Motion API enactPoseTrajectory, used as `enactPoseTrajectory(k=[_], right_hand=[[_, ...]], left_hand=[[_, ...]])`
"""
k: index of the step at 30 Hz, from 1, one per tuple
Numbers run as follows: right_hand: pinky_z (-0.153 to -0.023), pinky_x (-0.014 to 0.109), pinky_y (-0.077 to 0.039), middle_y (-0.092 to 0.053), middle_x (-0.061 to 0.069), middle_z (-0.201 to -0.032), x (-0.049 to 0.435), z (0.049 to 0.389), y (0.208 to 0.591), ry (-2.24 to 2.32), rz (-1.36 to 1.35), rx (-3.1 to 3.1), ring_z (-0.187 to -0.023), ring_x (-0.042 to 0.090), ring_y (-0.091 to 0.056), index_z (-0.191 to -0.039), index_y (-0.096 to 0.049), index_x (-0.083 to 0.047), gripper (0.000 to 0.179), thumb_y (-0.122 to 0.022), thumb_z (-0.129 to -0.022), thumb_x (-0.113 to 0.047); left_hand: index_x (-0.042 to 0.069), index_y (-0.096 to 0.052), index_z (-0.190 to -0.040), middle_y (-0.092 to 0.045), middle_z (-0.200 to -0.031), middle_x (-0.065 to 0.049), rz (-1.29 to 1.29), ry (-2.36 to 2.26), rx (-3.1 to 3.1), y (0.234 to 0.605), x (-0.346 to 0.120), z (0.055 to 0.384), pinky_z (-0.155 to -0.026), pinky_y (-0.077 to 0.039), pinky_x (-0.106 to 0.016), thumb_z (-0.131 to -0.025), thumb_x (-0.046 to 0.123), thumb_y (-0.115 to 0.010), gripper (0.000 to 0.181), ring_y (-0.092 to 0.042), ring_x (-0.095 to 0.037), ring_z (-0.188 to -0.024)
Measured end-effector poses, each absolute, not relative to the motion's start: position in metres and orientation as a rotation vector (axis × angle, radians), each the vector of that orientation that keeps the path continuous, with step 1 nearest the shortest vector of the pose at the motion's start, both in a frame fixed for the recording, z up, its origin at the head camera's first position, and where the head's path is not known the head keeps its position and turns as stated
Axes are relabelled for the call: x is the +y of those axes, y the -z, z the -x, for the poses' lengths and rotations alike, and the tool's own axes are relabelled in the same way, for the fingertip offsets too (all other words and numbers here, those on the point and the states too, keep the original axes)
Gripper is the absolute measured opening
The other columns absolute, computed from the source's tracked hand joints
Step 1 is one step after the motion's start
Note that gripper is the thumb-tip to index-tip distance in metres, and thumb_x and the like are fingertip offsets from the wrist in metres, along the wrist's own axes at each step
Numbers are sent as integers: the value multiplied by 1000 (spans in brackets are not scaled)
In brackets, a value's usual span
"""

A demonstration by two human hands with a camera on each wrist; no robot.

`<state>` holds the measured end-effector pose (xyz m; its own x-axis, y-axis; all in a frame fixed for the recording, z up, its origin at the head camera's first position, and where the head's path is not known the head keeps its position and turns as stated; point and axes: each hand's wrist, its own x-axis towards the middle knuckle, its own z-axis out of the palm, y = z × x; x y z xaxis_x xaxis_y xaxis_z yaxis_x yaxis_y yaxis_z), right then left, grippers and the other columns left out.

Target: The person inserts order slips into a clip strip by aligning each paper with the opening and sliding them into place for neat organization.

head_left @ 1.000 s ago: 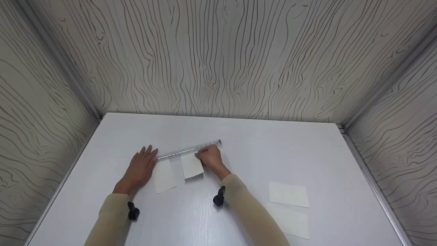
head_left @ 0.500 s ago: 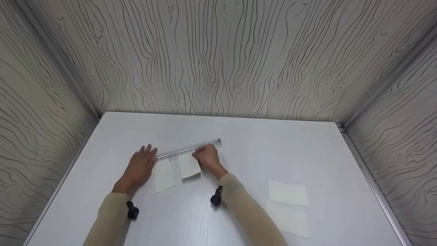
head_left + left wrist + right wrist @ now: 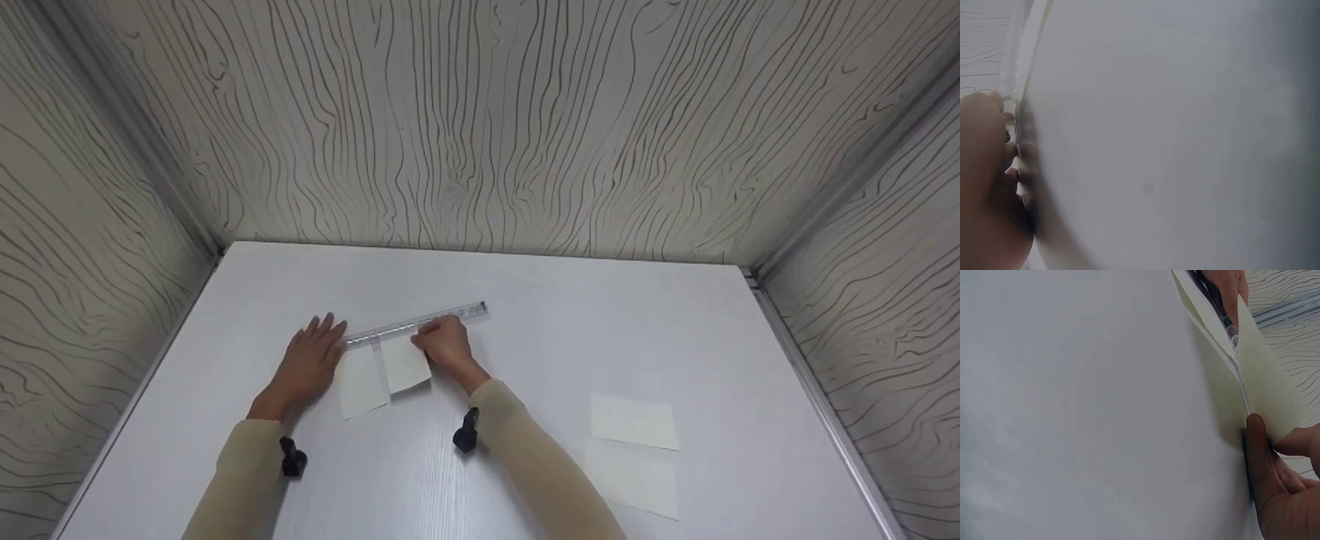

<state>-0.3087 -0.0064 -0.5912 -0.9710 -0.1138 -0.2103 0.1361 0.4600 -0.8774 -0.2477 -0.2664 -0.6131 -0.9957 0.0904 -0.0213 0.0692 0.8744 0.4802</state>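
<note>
A clear ruler (image 3: 382, 332) lies slanted on the white table, its right end higher in the head view. My left hand (image 3: 306, 364) rests flat over its left end, fingers spread. Just below the ruler, one pale yellow sticky note (image 3: 361, 384) lies beside my left hand. My right hand (image 3: 448, 343) pinches the upper right corner of a second sticky note (image 3: 406, 366) between thumb and finger. That note's lower edge curls up off the table, and its top edge is right at the ruler. In the right wrist view the held note (image 3: 1266, 377) stands tilted.
Two more pale notes lie at the right front of the table, an upper one (image 3: 634, 422) and a lower one (image 3: 637, 480). Wood-grain panels (image 3: 480, 127) rise behind and at both sides. Dark wrist cameras hang below both sleeves.
My right hand has moved left along the ruler with the pinched note, narrowing the gap to the other note. My left hand and the ruler have stayed in place.
</note>
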Motion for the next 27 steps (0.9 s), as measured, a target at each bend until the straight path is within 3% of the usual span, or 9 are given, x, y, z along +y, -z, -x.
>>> enactPoseTrajectory(k=[27], right_hand=[[-64,22,-59,-77,11,-96,-18,304,591,1505,46,2497,-77,14,-70,-102,-76,0,16,-77,-94,-15]], left_hand=[[14,-34,-165,-23,-175,-16,-134,-751,3011,613,-266,248,-136,-7,-61,-116,40,-29,56,-13,-43,-165]])
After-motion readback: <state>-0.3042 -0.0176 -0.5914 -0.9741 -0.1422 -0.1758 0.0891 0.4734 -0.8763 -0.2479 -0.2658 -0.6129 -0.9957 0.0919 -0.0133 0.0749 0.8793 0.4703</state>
